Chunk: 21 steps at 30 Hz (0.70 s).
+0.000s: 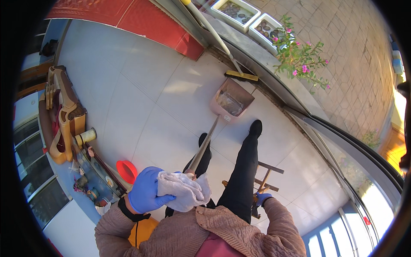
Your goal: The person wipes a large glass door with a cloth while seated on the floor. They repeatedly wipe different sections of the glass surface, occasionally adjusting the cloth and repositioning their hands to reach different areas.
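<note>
My left hand point(144, 189), in a blue glove, grips a folded white cloth point(184, 191). The long handle point(205, 144) of a pink dustpan point(232, 98) runs up behind this cloth; whether my fingers also hold it is hidden. Some clear crumpled plastic point(229, 104) lies in the pan, which rests on the floor beyond my shoes. Beside my right thigh, my right hand point(262, 197), gloved in blue too, is closed around part of a small wooden stool point(266, 176). My leg covers some of that stool.
A broom point(242, 75) leans by the metal door track, its head near the dustpan. At left stand a carved wooden sofa point(69, 119), a glass-topped table point(99, 173) and a red plastic basin point(126, 171). Outside the glass are white boxes point(236, 14) and a flowering plant point(298, 54).
</note>
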### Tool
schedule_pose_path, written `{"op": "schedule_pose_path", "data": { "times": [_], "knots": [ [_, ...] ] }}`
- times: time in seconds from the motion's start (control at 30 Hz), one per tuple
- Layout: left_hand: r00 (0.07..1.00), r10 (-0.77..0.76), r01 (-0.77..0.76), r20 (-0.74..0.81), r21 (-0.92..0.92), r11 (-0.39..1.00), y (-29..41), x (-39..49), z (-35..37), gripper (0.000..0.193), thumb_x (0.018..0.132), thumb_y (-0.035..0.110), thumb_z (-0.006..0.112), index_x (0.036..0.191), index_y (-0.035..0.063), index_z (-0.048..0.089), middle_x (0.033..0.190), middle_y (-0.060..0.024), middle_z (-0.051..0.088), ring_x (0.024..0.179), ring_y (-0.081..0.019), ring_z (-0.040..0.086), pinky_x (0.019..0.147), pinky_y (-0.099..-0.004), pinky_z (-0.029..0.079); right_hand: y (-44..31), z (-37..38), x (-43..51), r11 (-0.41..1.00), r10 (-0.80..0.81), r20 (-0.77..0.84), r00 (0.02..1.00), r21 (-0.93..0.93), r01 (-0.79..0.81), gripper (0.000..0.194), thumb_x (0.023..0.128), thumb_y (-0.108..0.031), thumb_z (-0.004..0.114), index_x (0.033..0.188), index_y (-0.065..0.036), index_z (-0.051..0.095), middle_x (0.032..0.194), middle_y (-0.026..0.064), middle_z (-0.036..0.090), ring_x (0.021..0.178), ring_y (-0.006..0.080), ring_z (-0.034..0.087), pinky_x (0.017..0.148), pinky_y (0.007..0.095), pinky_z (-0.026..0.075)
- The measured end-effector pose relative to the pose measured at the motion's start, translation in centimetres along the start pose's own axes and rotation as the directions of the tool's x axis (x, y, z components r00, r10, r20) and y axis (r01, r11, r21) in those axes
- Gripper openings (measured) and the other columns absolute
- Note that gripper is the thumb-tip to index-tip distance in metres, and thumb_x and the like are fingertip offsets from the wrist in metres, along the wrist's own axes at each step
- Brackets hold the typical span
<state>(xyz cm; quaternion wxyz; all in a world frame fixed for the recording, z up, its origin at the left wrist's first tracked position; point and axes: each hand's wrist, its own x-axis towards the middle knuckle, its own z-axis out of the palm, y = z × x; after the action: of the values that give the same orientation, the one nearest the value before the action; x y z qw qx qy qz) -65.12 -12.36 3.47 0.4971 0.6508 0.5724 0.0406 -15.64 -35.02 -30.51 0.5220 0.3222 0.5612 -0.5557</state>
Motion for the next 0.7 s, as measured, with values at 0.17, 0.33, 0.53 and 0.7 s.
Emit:
{"op": "schedule_pose_path", "data": {
  "times": [0.17,0.33,0.53,0.7],
  "knots": [
    [0.993,0.027,-0.033,0.119,0.048,0.998,0.6,0.3,-0.8,0.057,0.072,0.039,0.080,0.117,0.0070,0.066,0.096,-0.0078,0.065,0.090,-0.0304,0.061,0.090,-0.0439,0.045,-3.5,-2.8,7.7,0.987,-0.124,-0.008,0.992,0.098,0.124,0.069,0.072,-0.040,0.073,0.136,-0.023,0.051,0.126,0.0082,0.065,0.110,0.0291,0.065,0.091,0.0432,0.051],
    [0.994,0.051,-0.068,0.092,0.194,0.979,2.2,1.2,-0.5,0.063,0.070,0.043,0.080,0.121,0.0094,0.066,0.094,-0.0073,0.065,0.082,-0.0292,0.063,0.082,-0.0435,0.049,-2.6,-6.0,10.0,0.994,0.107,-0.225,0.968,0.030,-0.103,0.059,0.076,-0.034,0.074,0.131,-0.025,0.056,0.119,0.0049,0.067,0.112,0.0310,0.063,0.091,0.0473,0.051],
    [0.990,0.141,-0.144,0.030,0.217,0.965,3.9,1.9,-0.3,0.073,0.072,0.039,0.079,0.135,0.0103,0.055,0.098,-0.0086,0.065,0.078,-0.0287,0.063,0.071,-0.0412,0.050,3.0,-8.6,8.1,0.969,-0.025,-0.513,0.858,0.199,0.147,0.047,0.080,-0.018,0.066,0.127,-0.019,0.058,0.122,0.0111,0.062,0.121,0.0323,0.055,0.098,0.0459,0.049],
    [0.993,0.087,-0.058,-0.075,0.326,0.944,5.2,2.3,1.3,0.074,0.073,0.034,0.078,0.139,0.0116,0.051,0.097,-0.0085,0.063,0.072,-0.0277,0.063,0.064,-0.0388,0.050,4.0,-9.9,3.7,0.874,0.328,-0.494,0.805,0.481,-0.061,0.044,0.085,-0.020,0.059,0.129,-0.014,0.059,0.121,0.0156,0.065,0.118,0.0338,0.059,0.099,0.0433,0.048]
  ]
}}
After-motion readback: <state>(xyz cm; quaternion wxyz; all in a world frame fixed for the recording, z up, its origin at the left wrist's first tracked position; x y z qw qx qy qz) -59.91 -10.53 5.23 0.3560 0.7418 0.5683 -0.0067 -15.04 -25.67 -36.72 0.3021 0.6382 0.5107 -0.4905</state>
